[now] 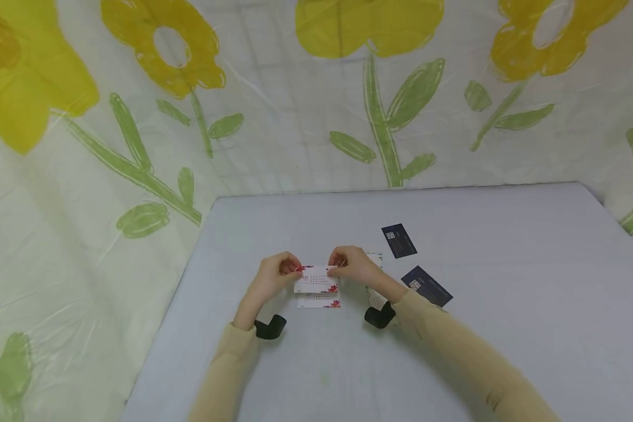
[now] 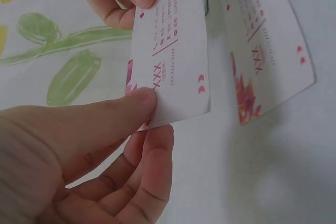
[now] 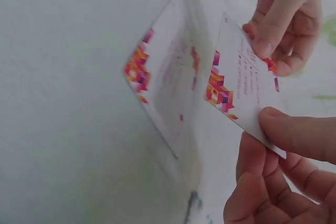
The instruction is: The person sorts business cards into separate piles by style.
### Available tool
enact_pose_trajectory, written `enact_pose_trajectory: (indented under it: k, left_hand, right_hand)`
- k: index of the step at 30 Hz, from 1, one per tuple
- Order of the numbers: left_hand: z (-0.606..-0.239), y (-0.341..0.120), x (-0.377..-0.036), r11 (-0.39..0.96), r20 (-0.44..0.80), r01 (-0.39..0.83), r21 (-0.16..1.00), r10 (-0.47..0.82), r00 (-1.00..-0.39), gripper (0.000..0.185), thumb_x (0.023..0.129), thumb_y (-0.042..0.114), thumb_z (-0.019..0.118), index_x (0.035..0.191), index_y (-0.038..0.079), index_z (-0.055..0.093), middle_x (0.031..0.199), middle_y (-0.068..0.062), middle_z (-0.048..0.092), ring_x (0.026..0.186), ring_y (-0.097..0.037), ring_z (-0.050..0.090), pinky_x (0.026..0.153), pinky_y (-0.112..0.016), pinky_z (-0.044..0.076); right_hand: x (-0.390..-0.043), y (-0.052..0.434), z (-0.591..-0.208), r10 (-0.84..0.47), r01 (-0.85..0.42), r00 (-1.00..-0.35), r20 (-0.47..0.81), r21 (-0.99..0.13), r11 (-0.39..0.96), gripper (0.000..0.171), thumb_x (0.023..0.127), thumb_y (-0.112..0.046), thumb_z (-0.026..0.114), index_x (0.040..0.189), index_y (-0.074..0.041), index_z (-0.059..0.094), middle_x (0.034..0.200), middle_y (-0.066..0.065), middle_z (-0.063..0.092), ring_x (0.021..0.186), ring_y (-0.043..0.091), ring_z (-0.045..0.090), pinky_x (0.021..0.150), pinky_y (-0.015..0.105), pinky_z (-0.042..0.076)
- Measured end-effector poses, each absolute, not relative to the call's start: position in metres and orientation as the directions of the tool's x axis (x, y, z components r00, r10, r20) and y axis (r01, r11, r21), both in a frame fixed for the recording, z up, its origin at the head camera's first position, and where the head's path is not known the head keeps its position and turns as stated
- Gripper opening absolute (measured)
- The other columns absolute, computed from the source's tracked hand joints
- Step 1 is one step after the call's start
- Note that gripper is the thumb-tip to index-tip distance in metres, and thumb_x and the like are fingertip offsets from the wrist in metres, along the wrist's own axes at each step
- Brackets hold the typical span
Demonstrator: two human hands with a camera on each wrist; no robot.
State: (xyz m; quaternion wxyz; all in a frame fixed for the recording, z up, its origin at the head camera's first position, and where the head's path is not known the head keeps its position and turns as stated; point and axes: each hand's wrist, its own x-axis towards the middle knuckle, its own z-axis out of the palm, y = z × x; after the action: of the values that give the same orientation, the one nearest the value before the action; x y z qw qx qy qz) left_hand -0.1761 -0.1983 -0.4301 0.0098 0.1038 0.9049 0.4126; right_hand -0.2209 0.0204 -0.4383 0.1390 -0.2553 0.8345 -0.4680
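Observation:
A white business card (image 1: 316,281) with red and purple corner patterns is held just above the table. My left hand (image 1: 275,274) pinches its left end between thumb and fingers; in the left wrist view the thumb (image 2: 113,113) lies on the printed face. The right hand (image 1: 354,266) pinches the opposite end, its thumb (image 3: 294,129) on top in the right wrist view. Under the held card, a second card of the same design (image 1: 319,302) lies on the table, partly covered in the head view. It shows beside the held one in the left wrist view (image 2: 268,51).
Two dark blue cards (image 1: 399,241) lie to the right on the pale table (image 1: 506,264), the nearer one partly behind the right sleeve. A white card with a leafy edge (image 1: 374,298) is mostly hidden below the right forearm. A flowered sheet (image 1: 274,117) hangs behind the table.

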Motion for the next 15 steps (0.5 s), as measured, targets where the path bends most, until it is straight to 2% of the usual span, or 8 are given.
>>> enact_pose_trajectory:
  k: [8, 15]
  left_hand:
    - [-0.444, -0.197, -0.167, 0.619, 0.03, 0.138, 0.773, 0.182, -0.983, 0.014, 0.076, -0.003, 0.071, 0.087, -0.002, 0.062, 0.074, -0.006, 0.057, 0.066, -0.016, 0.052, 0.058, -0.022, 0.044]
    - [-0.452, -0.194, -0.164, 0.62, 0.029, 0.128, 0.774, 0.169, -0.985, 0.014, 0.075, -0.004, 0.072, 0.084, -0.002, 0.061, 0.073, -0.005, 0.057, 0.065, -0.015, 0.052, 0.059, -0.022, 0.044]
  right_hand:
    - [-0.211, 0.018, -0.449, -0.533, -0.252, -0.843, -0.07, -0.825, 0.506, 0.013, 0.078, -0.007, 0.073, 0.082, -0.004, 0.06, 0.069, 0.0, 0.051, 0.067, 0.012, 0.045, 0.059, 0.024, 0.038]
    - [-0.207, 0.017, -0.452, -0.531, -0.263, -0.844, -0.076, -0.804, 0.533, 0.013, 0.077, -0.006, 0.072, 0.078, -0.004, 0.059, 0.068, 0.0, 0.049, 0.064, 0.011, 0.044, 0.057, 0.023, 0.037]
